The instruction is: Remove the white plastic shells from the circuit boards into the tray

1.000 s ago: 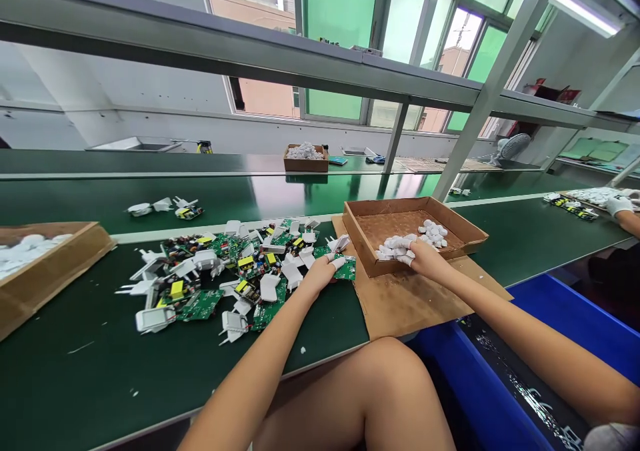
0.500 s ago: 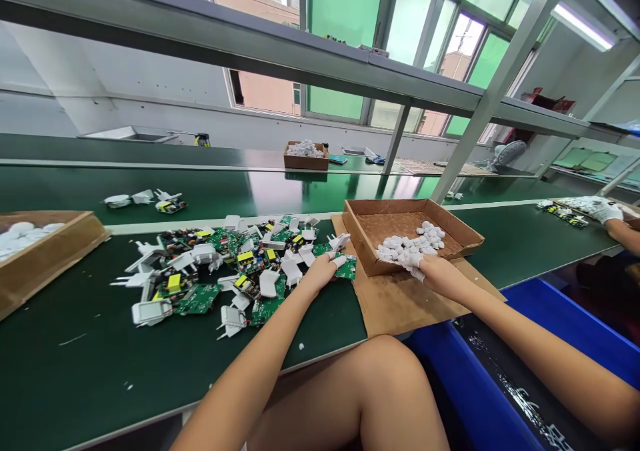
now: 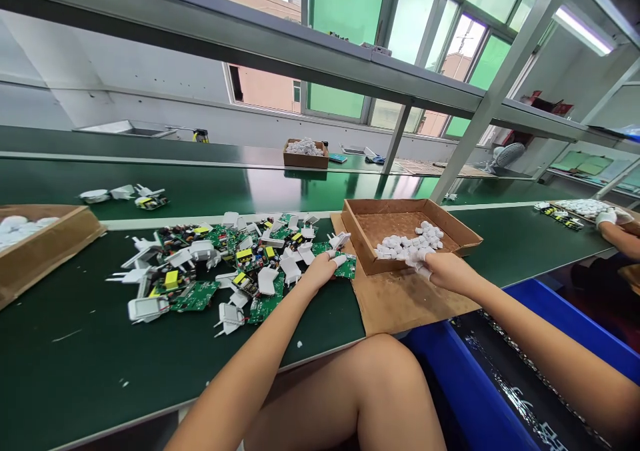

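My left hand (image 3: 320, 272), white cots on its fingertips, rests at the right edge of a heap of green circuit boards and white plug housings (image 3: 225, 264). Its fingers pinch one green circuit board (image 3: 347, 269). My right hand (image 3: 445, 271), also with cots, sits at the front wall of a shallow cardboard tray (image 3: 465, 234). Its fingers are curled just beside the pile of small white parts (image 3: 410, 243) in the tray and seem to pinch one. The tray stands on a cardboard sheet (image 3: 400, 301).
A cardboard box of white parts (image 3: 45, 244) stands at the left. More plug parts (image 3: 125, 194) lie on the belt behind. Another box (image 3: 305, 154) sits far back. A blue bin (image 3: 550, 311) is below right. A co-worker's gloved hand (image 3: 606, 217) works at far right.
My right hand has drawn back from inside the tray's pile to its front wall. The left hand has stayed on the board. The parts on the rear belt have drifted left.
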